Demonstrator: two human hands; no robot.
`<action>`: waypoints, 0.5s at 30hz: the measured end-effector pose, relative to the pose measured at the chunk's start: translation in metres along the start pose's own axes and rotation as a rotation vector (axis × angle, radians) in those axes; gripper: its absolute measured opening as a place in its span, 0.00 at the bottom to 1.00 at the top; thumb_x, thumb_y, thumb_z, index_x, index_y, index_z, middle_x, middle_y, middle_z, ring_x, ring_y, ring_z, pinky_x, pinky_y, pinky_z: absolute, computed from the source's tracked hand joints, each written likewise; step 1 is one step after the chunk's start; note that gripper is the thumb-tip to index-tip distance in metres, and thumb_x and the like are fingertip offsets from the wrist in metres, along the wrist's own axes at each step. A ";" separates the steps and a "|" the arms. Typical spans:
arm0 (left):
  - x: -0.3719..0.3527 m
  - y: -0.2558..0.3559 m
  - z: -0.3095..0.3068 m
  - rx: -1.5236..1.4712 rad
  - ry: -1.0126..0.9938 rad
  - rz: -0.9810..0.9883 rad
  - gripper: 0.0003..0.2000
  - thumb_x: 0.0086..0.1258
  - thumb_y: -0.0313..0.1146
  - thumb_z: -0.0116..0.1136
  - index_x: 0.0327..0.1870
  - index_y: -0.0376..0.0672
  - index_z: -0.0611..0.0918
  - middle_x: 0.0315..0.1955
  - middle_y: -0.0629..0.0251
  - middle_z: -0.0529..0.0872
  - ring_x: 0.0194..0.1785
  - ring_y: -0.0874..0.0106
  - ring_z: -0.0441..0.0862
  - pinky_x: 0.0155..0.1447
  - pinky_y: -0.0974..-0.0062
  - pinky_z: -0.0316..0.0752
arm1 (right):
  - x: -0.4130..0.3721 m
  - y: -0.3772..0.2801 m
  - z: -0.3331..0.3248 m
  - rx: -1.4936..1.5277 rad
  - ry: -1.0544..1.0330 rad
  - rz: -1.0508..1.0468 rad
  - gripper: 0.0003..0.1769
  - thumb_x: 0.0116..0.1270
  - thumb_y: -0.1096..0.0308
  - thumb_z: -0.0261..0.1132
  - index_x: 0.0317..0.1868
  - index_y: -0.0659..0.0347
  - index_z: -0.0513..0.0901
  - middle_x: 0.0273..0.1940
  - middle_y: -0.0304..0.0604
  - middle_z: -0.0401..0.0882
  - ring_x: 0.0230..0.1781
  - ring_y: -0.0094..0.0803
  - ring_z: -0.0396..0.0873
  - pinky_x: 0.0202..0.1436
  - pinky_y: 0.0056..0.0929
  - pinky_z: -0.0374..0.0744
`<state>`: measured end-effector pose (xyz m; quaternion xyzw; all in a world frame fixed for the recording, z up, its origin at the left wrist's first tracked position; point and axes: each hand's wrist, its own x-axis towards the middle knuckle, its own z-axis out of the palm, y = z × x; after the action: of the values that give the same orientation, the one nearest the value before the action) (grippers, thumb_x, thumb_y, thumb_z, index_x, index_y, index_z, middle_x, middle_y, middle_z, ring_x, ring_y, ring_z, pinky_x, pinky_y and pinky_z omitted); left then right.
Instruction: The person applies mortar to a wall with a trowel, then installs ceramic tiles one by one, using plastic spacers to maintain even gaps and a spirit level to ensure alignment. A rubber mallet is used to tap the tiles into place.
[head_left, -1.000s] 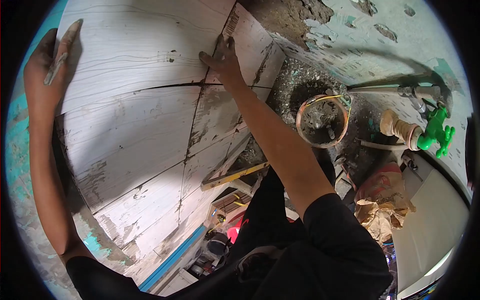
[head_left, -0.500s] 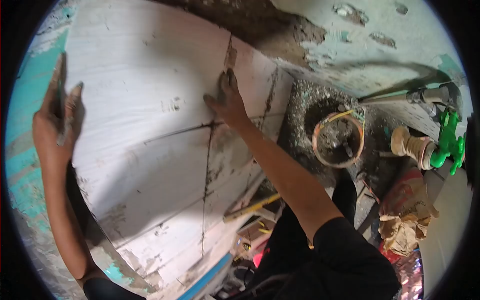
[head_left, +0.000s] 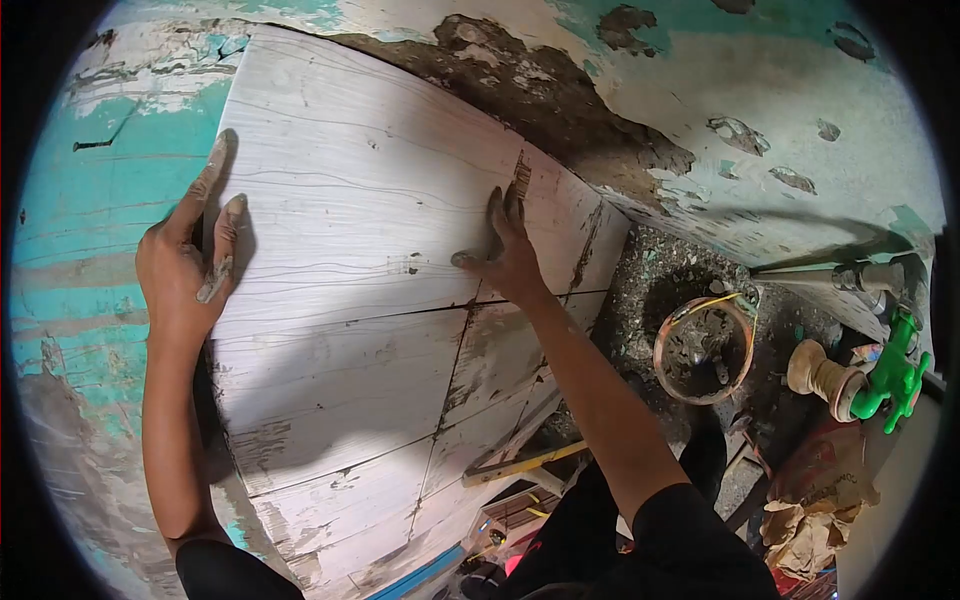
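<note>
A large white tile (head_left: 350, 170) with faint wavy grain lines lies against the wall, above other tiles of the same look. Along its left edge is my left hand (head_left: 188, 250), index finger stretched upward and thumb apart, with grey mortar on the fingertips. My right hand (head_left: 512, 258) rests on the right part of the tile surface, near a vertical joint, its dirty fingers spread. Neither hand is wrapped round anything. Below, a tile (head_left: 330, 385) in the lower row carries grey smears, and dark joints run between the tiles.
Turquoise painted wall (head_left: 85, 255) borders the tiles on the left. Broken plaster (head_left: 560, 100) runs along the top edge. On the right are a bucket (head_left: 660, 355), a green tap (head_left: 895, 375) on a pipe and a crumpled paper bag (head_left: 805, 525). A yellow-edged bar (head_left: 525, 463) lies low.
The view has shifted, so the tiles and both hands appear farther right and lower. Both hands keep about the same places on the large tile.
</note>
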<state>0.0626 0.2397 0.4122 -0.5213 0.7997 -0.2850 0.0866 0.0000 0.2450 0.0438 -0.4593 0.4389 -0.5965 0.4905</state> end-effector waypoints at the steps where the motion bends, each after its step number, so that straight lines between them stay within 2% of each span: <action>1: 0.000 0.004 0.001 0.015 -0.001 -0.017 0.22 0.65 0.37 0.59 0.59 0.41 0.75 0.45 0.48 0.82 0.43 0.65 0.83 0.48 0.74 0.73 | -0.001 -0.001 0.000 0.014 0.007 0.010 0.61 0.45 0.51 0.75 0.72 0.57 0.46 0.73 0.58 0.31 0.74 0.50 0.34 0.72 0.41 0.52; 7: -0.001 0.020 0.002 0.017 -0.038 -0.130 0.21 0.65 0.40 0.59 0.54 0.35 0.76 0.30 0.44 0.83 0.34 0.59 0.85 0.38 0.70 0.76 | 0.000 -0.004 0.002 0.075 0.032 0.035 0.60 0.44 0.52 0.75 0.72 0.55 0.47 0.72 0.59 0.31 0.74 0.49 0.35 0.71 0.41 0.53; 9: -0.004 0.020 0.004 -0.037 0.041 -0.010 0.22 0.65 0.40 0.60 0.54 0.34 0.75 0.30 0.44 0.83 0.33 0.59 0.85 0.37 0.70 0.76 | 0.002 0.002 0.009 0.063 0.071 -0.025 0.62 0.41 0.51 0.76 0.73 0.52 0.47 0.72 0.59 0.30 0.74 0.50 0.36 0.71 0.41 0.55; 11: -0.005 0.011 0.010 0.002 0.171 0.100 0.22 0.64 0.40 0.60 0.54 0.35 0.74 0.30 0.45 0.84 0.32 0.56 0.84 0.37 0.70 0.76 | 0.002 -0.002 0.007 0.115 0.065 -0.036 0.61 0.41 0.53 0.77 0.72 0.54 0.48 0.72 0.59 0.30 0.74 0.50 0.35 0.71 0.42 0.55; 12: -0.003 0.021 0.004 0.031 0.082 -0.022 0.21 0.63 0.38 0.61 0.54 0.36 0.75 0.32 0.46 0.84 0.34 0.53 0.84 0.38 0.69 0.76 | 0.001 -0.005 0.005 0.126 0.071 -0.030 0.61 0.42 0.54 0.77 0.72 0.54 0.48 0.72 0.60 0.31 0.74 0.51 0.36 0.71 0.43 0.55; 14: 0.002 0.017 0.007 0.059 0.216 0.137 0.21 0.61 0.38 0.63 0.53 0.37 0.76 0.33 0.48 0.84 0.32 0.55 0.84 0.37 0.69 0.76 | 0.001 -0.009 0.004 0.099 0.057 0.011 0.61 0.42 0.56 0.77 0.72 0.56 0.48 0.72 0.61 0.33 0.74 0.49 0.37 0.70 0.41 0.56; 15: 0.002 0.018 0.005 0.062 0.170 0.081 0.22 0.60 0.38 0.64 0.53 0.37 0.76 0.33 0.49 0.84 0.32 0.55 0.84 0.37 0.69 0.77 | 0.001 -0.010 0.004 0.080 0.047 0.041 0.61 0.42 0.57 0.77 0.72 0.57 0.48 0.72 0.61 0.34 0.74 0.49 0.37 0.70 0.40 0.57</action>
<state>0.0495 0.2412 0.3983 -0.4595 0.8154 -0.3491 0.0463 0.0018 0.2448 0.0549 -0.4160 0.4353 -0.6143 0.5100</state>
